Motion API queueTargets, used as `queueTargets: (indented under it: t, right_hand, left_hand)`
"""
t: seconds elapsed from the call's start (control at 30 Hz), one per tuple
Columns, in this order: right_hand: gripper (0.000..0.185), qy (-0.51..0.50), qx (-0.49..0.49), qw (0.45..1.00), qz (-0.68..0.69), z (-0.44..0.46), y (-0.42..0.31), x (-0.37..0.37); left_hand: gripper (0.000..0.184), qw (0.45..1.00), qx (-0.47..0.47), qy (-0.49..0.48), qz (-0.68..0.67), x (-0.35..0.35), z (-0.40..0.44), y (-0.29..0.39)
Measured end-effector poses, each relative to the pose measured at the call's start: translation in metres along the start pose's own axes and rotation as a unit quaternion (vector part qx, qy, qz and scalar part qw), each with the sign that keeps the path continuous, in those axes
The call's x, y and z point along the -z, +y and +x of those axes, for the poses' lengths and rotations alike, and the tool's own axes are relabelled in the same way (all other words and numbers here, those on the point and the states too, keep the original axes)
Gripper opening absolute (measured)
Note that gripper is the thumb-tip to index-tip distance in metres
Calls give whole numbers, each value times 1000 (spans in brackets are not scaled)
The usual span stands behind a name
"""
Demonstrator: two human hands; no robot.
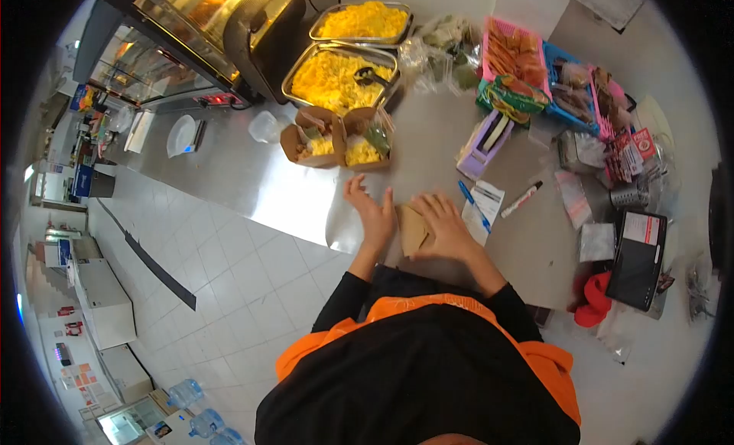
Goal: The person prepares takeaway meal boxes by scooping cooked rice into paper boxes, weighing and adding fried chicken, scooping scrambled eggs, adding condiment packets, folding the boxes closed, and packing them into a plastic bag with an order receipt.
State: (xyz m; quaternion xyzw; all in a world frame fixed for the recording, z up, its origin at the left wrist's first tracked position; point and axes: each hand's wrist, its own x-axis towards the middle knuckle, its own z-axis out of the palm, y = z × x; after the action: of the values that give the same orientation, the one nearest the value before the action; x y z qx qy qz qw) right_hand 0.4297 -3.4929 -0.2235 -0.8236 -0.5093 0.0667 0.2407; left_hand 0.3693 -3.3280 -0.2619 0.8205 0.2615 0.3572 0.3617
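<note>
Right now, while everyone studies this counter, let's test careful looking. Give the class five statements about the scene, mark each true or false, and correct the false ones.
1. The right hand touches a folded brown carton. True.
2. The left hand holds the marker. False: it is open, and the marker lies beside the paper.
3. Two open boxes hold yellow food. True.
4. The black serving spoon lies on the floor. False: it rests in the nearer metal tray.
5. The blue pen lies partly on the paper. True.

A metal counter (237, 166) bears trays (397, 61), cartons (290, 146), a tape dispenser (482, 153) and a marker (521, 199).
</note>
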Motion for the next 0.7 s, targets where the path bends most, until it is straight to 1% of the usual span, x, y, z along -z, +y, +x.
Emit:
queueTargets:
  t: [0.03, 0.1, 0.17, 0.2, 0.23, 0.3, 0.33, 0.4, 0.43, 0.5, 0.53, 0.57, 0.6, 0.63, 0.67, 0.7]
  right_hand:
    - [81, -46, 12, 999, 20, -3, -2, 2]
    - [89, -66, 6, 997, -39, -4, -3, 2]
    - [95, -79, -17, 994, -70, -6, -5, -1]
    - [96, -80, -38, 993, -72, -7, -6, -3]
    - [98, -81, -59, 992, -73, -4, -5, -6]
    - [94, 26, -108, 991, -81, 8, -1, -19]
    - [93, 76, -134, 985, -82, 11, -3, -24]
    - [83, 133, -169, 966, -141, 30, -5, -26]
    - [79, 159, -187, 954, -170, 36, -6, -27]
    - [70, 215, -101, 960, -152, 35, -2, -41]
    - [66, 242, -56, 958, -141, 32, -1, -49]
    - [63, 245, -38, 969, -20, 23, -5, -55]
    - [59, 244, -22, 964, 103, 9, -11, -61]
    - [56, 239, -6, 945, 223, -4, -17, -67]
    - [56, 217, -44, 930, 293, -11, -21, -75]
    - [56, 191, -79, 909, 362, -14, -27, -84]
  left_hand:
    - [61, 993, -65, 46, 86, 9, 17, 6]
    - [37, 984, -108, 29, 137, 23, 46, 12]
    - [22, 977, -131, -53, 159, 22, 60, -22]
    - [14, 970, -142, -95, 171, 26, 66, -24]
    - [10, 972, -142, -86, 169, 28, 65, -24]
    - [5, 973, -144, -74, 163, 36, 48, -15]
    - [8, 976, -142, -74, 150, 42, 37, -10]
    - [9, 975, -132, -87, 154, 55, 7, -6]
    - [8, 979, -142, -91, 118, 62, -8, -1]
    - [9, 981, -159, -97, 46, 74, -32, 13]
    - [9, 991, -114, -66, 11, 82, -40, 17]
    - [9, 997, -67, -33, -23, 92, -46, 21]
    - [9, 998, -20, -1, -56, 100, -52, 20]
    - [14, 996, 2, 85, -8, 102, -45, 3]
    - [20, 981, 127, 108, -93, 104, -35, -11]
    - [24, 973, 179, 65, -133, 110, -13, -17]
